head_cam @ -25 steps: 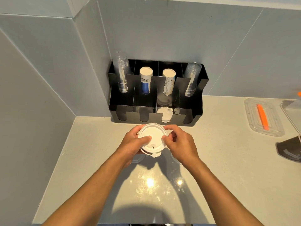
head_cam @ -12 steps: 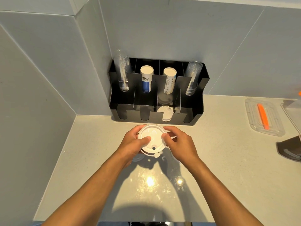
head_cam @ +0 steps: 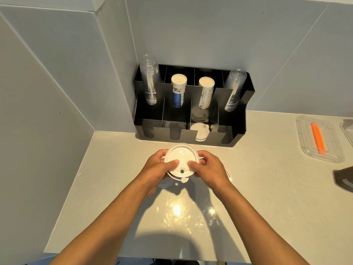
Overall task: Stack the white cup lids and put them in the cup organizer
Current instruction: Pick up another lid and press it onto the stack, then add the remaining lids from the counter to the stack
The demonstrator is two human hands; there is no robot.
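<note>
A stack of white cup lids [head_cam: 180, 156] is held above the counter between both hands, its flat top with a small sip hole facing me. My left hand [head_cam: 155, 170] grips its left edge with the thumb on top. My right hand [head_cam: 209, 169] grips its right edge the same way. The black cup organizer [head_cam: 183, 133] stands in the corner just behind the hands. More white lids [head_cam: 199, 131] lie in its third front slot from the left.
Clear cup stacks [head_cam: 150, 81] and two paper cup stacks [head_cam: 178, 88] fill the organizer's back row. A clear tray with an orange tool [head_cam: 318, 137] lies at the right. A dark object [head_cam: 343, 178] sits at the right edge. Tiled walls close the left and back.
Both hands have kept their hold on the lid stack and shifted slightly up in the view towards the organizer; the thumbs now press nearer together on top.
</note>
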